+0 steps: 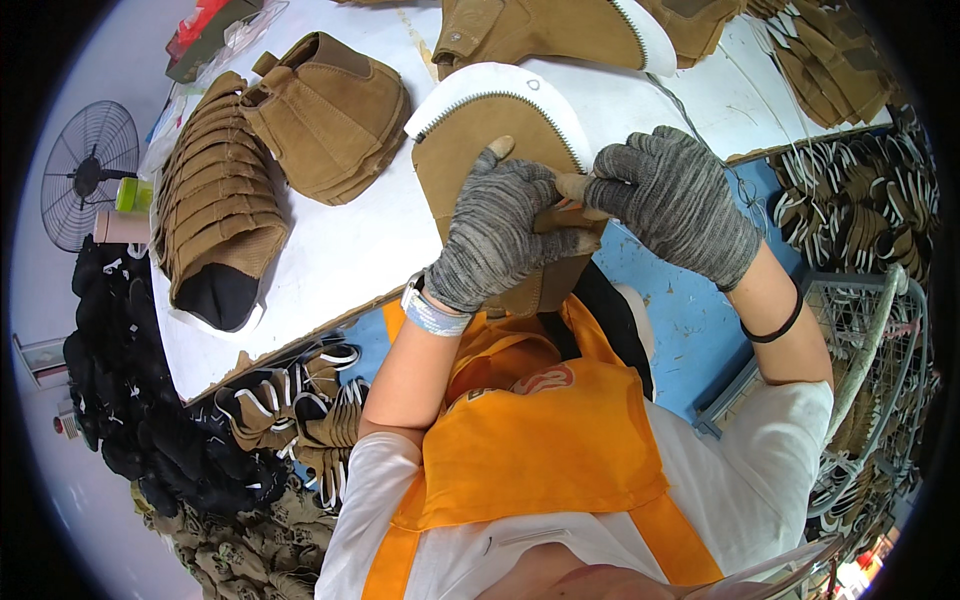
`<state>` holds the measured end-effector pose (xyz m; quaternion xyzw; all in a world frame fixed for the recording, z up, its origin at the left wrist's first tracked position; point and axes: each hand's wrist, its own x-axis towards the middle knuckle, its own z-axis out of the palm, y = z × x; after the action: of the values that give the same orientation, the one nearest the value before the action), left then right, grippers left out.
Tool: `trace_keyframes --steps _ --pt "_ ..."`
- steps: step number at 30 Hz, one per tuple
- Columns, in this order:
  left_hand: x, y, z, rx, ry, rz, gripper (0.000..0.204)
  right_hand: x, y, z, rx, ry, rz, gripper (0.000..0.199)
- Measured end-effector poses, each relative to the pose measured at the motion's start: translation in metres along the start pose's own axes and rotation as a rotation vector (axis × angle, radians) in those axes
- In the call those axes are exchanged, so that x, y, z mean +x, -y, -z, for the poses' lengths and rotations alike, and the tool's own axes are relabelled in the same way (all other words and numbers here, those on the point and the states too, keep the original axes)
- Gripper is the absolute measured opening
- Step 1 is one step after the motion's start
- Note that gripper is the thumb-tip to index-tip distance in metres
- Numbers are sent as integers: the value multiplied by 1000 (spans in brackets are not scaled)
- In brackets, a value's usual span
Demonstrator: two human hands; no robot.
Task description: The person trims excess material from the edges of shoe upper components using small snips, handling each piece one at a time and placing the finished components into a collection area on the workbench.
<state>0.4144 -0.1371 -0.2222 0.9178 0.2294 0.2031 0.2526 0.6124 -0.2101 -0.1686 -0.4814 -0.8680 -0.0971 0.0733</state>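
Observation:
A brown boot upper (pixel 470 130) with a white curved edge strip and zigzag stitching lies over the front edge of the white table. My left hand (pixel 500 225), in a grey striped knit glove with bare fingertips, holds it, index finger on its face and thumb near its right side. My right hand (pixel 670 195), gloved alike, is closed in a pinch beside the left fingers at the upper's right edge. A small orange bit shows under its fingertips; what they grip is too hidden to tell.
A row of stacked brown uppers (pixel 215 190) and another pile (pixel 330 120) stand left on the white table (pixel 330 250). More uppers (pixel 550 35) lie behind. A wire cart (pixel 860 380) stands right; black uppers (pixel 180 430) heap lower left, near a fan (pixel 90 175).

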Motion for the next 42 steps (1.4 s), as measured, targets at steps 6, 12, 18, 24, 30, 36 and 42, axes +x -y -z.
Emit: trace_keyframes --steps 6,12,18,24,30,36,42 --pt "0 -4 3 -52 -9 10 30 4 5 8 49 80 -90 25" --pt "2 -11 9 -74 75 66 25 4 6 6 35 65 -64 29" --pt "0 -3 3 -93 14 33 26 7 7 11 -10 183 -73 28" --pt "1 -6 7 9 70 76 39 -1 0 7 -98 54 48 28" --pt "1 -5 7 72 89 94 43 -3 4 5 -9 62 -52 21" --pt "0 -1 0 -58 -34 16 46 3 8 1 -2 37 -48 21" --pt "-4 -2 6 -6 1 51 53 -10 -1 -3 244 -189 -111 23"
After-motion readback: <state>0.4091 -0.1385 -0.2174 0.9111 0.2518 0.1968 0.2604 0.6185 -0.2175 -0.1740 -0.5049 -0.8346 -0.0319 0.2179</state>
